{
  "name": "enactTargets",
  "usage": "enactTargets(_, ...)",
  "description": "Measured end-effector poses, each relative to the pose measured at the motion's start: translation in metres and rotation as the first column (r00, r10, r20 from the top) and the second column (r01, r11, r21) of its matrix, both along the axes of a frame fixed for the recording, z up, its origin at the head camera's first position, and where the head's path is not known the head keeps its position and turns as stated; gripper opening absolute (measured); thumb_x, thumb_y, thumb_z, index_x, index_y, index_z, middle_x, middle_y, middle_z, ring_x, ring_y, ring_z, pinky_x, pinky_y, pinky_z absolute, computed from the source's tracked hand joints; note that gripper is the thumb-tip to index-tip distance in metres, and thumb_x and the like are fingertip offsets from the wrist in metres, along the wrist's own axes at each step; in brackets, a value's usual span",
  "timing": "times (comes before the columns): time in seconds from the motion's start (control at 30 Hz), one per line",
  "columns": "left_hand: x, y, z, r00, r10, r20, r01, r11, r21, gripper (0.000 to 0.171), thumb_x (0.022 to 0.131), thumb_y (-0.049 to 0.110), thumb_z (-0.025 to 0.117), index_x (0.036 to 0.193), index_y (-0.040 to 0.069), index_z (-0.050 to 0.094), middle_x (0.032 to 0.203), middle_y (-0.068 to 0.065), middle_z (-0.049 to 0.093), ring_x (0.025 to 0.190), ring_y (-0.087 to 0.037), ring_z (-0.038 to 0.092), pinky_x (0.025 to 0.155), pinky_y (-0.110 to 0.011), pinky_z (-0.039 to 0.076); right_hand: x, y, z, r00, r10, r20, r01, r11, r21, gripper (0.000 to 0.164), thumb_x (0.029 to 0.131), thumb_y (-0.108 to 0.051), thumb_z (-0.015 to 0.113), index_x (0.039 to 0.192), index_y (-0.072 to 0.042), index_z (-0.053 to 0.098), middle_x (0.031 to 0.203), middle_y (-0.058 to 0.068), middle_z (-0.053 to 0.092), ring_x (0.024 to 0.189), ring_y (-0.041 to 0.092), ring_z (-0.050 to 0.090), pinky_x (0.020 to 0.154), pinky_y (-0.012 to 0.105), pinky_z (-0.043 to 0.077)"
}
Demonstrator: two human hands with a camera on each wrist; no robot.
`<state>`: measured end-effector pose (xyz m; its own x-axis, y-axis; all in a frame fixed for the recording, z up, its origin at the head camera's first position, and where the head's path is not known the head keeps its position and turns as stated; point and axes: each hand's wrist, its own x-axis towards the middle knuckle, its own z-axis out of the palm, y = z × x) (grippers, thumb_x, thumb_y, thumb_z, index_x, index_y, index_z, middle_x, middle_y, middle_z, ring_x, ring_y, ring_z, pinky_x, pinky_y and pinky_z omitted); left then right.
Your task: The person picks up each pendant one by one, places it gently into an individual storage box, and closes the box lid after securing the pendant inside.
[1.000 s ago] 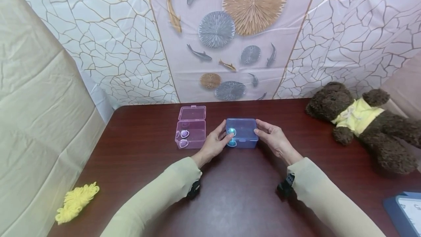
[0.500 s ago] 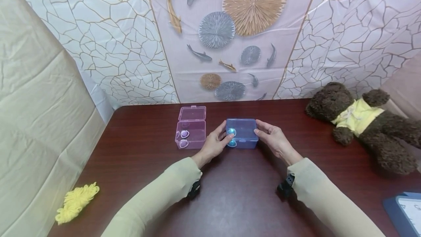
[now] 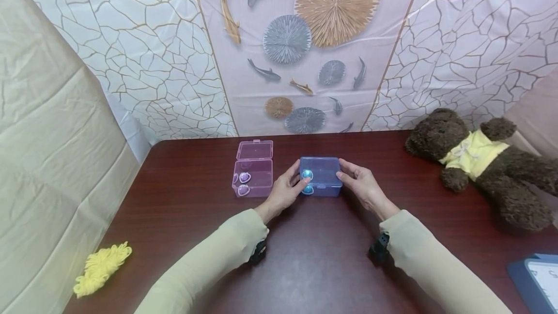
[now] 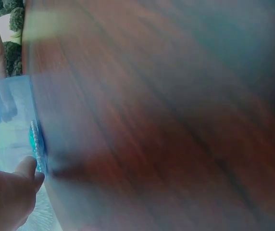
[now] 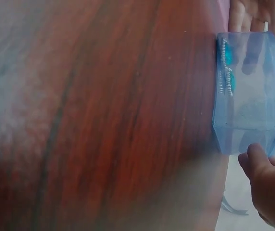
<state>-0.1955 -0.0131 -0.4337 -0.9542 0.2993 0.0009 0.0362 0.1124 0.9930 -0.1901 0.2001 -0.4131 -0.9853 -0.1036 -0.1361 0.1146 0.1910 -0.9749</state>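
A see-through blue plastic box (image 3: pixel 323 171) with its lid down sits between both hands in the head view. The left hand (image 3: pixel 282 192) holds its left end, thumb at the front corner and fingers behind. At the opposite end, the right hand (image 3: pixel 366 187) grips with its thumb near the lid's edge. Turquoise gem shapes with pale beaded rims (image 5: pixel 227 79) show through the wall at the box's left end. Just left of the left hand stands a pink see-through box (image 3: pixel 263 176), lid tipped back, with purple heart-shaped gems (image 3: pixel 245 177) inside.
A brown teddy bear (image 3: pixel 477 164) in a yellow top lies at the right. Yellow yarn (image 3: pixel 102 268) lies at the front left of the dark red table (image 3: pixel 314 265). A blue-edged object (image 3: pixel 534 275) stands at the front right; patterned cloth (image 3: pixel 305 76) hangs behind.
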Motion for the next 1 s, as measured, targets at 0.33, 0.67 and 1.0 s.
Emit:
enactTargets(0.33, 0.001, 0.004, 0.009, 0.998, 0.058, -0.035, -0.062, 0.986, -0.153, 0.06, 0.093, 0.015, 0.059, 0.146, 0.005, 0.032, 0.146, -0.015, 0.039, 0.129, -0.028, 0.044, 0.103, -0.035, 0.043, 0.0, -0.002, 0.0, 1.0, -0.005, -0.004, 0.005, 1.0, -0.014, 0.055, 0.097, -0.005, 0.048, 0.146, 0.002, 0.025, 0.149, 0.022, 0.03, 0.133, 0.029, 0.037, 0.108, 0.038, 0.033)
enactTargets(0.67, 0.011, -0.022, 0.043, 0.993, 0.062, -0.1, -0.084, 0.97, -0.229, 0.075, 0.089, 0.025, 0.065, 0.148, 0.004, 0.024, 0.151, -0.011, 0.03, 0.132, -0.027, 0.041, 0.106, -0.036, 0.039, 0.005, -0.002, 0.012, 0.994, -0.11, 0.028, 0.112, 0.992, -0.057, 0.052, 0.098, -0.01, 0.047, 0.145, 0.003, 0.028, 0.147, 0.022, 0.034, 0.132, 0.029, 0.039, 0.106, 0.03, 0.038)
enactTargets(1.0, -0.007, -0.147, 0.054, 0.985, 0.171, -0.035, -0.171, 0.985, 0.017, 0.082, 0.085, 0.016, 0.07, 0.15, 0.008, 0.02, 0.154, -0.009, 0.025, 0.141, -0.026, 0.027, 0.115, -0.038, 0.027, 0.004, -0.052, 0.051, 0.948, -0.317, 0.01, 0.282, 0.829, -0.482, 0.042, 0.095, 0.001, 0.047, 0.136, 0.009, 0.04, 0.106, -0.004, 0.065, 0.104, 0.009, 0.062, 0.099, 0.023, 0.046)
